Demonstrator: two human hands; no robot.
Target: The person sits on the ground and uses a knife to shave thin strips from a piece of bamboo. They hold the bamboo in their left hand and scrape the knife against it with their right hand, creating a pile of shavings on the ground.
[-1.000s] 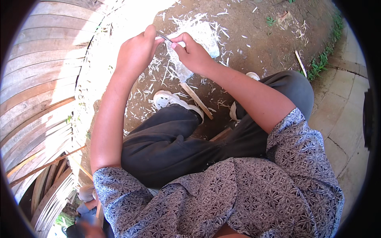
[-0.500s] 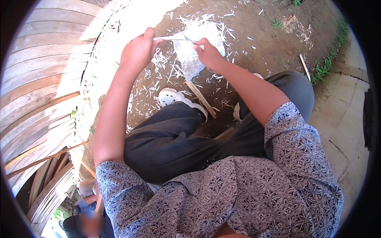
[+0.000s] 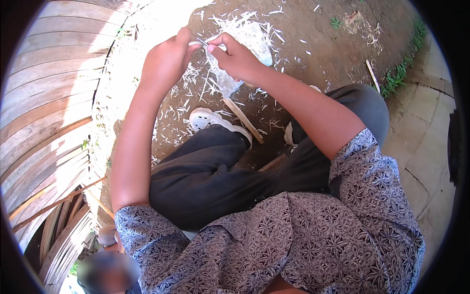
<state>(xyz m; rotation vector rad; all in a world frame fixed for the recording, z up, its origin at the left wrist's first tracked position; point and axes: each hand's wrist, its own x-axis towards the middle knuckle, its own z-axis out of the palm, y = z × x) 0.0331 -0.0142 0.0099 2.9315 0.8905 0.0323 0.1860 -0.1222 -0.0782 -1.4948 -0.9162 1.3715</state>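
Out in front of me, both hands are raised close together. My left hand (image 3: 165, 60) pinches a thin pale strip (image 3: 194, 43), apparently wood, between thumb and fingers. A small knife with a thin grey blade (image 3: 202, 41) is in my right hand (image 3: 234, 60), its thumb pressed along it. The blade meets the strip close to my left fingertips. The knife's handle is hidden in my fist. Beneath the hands lies a crumpled whitish plastic sheet (image 3: 252, 46) strewn with pale shavings (image 3: 240, 22).
A flat wooden stick (image 3: 243, 120) lies on the dirt beside my white shoe (image 3: 208, 119). Long planks (image 3: 54, 93) stretch along the left. Another person (image 3: 110, 272) is at the lower left. Paving (image 3: 416, 147) and grass (image 3: 396, 83) lie to the right.
My right hand has moved left, bringing the knife along the strip up to my left fingertips. My left hand has shifted only slightly.
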